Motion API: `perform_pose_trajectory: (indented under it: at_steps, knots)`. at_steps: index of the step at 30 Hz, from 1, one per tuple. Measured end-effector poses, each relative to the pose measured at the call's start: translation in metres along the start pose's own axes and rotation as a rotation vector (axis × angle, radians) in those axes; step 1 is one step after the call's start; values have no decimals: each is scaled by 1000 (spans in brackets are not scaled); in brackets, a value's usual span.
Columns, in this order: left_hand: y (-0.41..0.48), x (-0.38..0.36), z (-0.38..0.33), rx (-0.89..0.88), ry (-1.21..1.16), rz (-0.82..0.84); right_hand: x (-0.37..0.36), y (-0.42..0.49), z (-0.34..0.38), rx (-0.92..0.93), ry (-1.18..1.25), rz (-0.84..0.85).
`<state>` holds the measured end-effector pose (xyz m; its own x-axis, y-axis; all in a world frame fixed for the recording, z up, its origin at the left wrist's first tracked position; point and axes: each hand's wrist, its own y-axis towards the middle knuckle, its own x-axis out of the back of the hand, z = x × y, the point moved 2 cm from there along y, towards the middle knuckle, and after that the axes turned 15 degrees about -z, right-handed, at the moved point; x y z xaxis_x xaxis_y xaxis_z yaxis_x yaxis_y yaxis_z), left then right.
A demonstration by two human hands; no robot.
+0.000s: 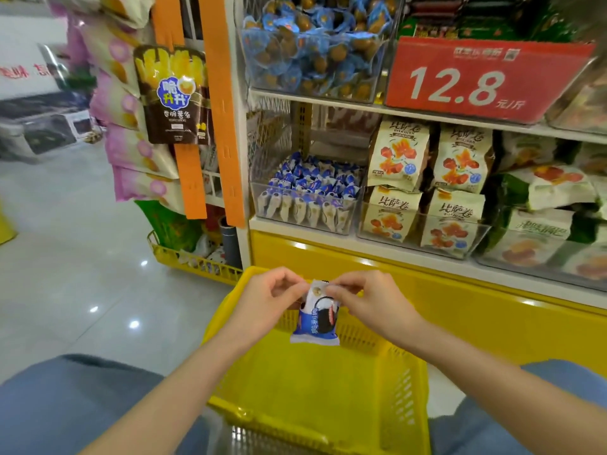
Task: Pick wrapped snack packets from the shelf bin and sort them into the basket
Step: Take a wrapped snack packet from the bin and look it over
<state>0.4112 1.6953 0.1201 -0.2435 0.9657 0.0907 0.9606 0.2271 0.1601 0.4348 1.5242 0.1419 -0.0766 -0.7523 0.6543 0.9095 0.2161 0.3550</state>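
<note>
Left hand [266, 300] and right hand [368, 300] pinching one snack packet [317, 318]

Fingertips of both hands grip the top edge of the blue-and-white snack packet, lower centre of frame. It hangs upright over the yellow basket [404, 382]. Clear shelf bin [305, 205] of matching packets sits mid-frame, well apart from the hands.

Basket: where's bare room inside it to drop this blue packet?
The basket floor looks bare from the far mesh wall, under the packet pinched by the left hand and right hand, to the near rim. The shelf bin is crowded with packets.
</note>
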Motion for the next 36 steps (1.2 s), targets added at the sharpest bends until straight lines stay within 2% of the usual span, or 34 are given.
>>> perform_pose_trajectory:
  at_steps: [3,5,7,9,11,14,16,19,25,27,30,32,34,36]
  knots:
    - [3,-6,3,28,-31,-26,2,-8,0,-7,-31,-133]
    - [4,-12,6,77,-68,-42,1,-15,0,77,-190,-200]
    - [4,-17,12,142,-128,-68,1,-21,-1,154,-286,-263]
    - [3,-20,23,243,-171,-48,-2,-23,-8,149,-283,-279]
    - [-2,-26,39,355,-134,66,-9,-23,-20,75,-244,-228]
    - [-10,-35,57,446,-20,202,-24,-20,-39,-160,-49,-121]
    - [-10,-40,65,439,41,203,-35,-19,-50,-274,73,-85]
    - [-9,-42,81,376,138,209,-50,-18,-59,-289,172,-34]
    - [-8,-50,118,404,114,152,-69,-14,-92,-425,273,-36]
    - [-3,-58,135,440,132,107,-65,-14,-111,-429,186,-88]
    - [6,-68,170,530,225,17,-51,-19,-157,-274,-341,-180]
    - [11,-75,198,569,303,-9,-44,-30,-188,-321,-534,-181]
    - [11,-85,225,588,386,2,-43,-46,-217,-527,-465,-161]
    - [9,-95,251,611,469,47,-45,-62,-240,-701,-279,-187]
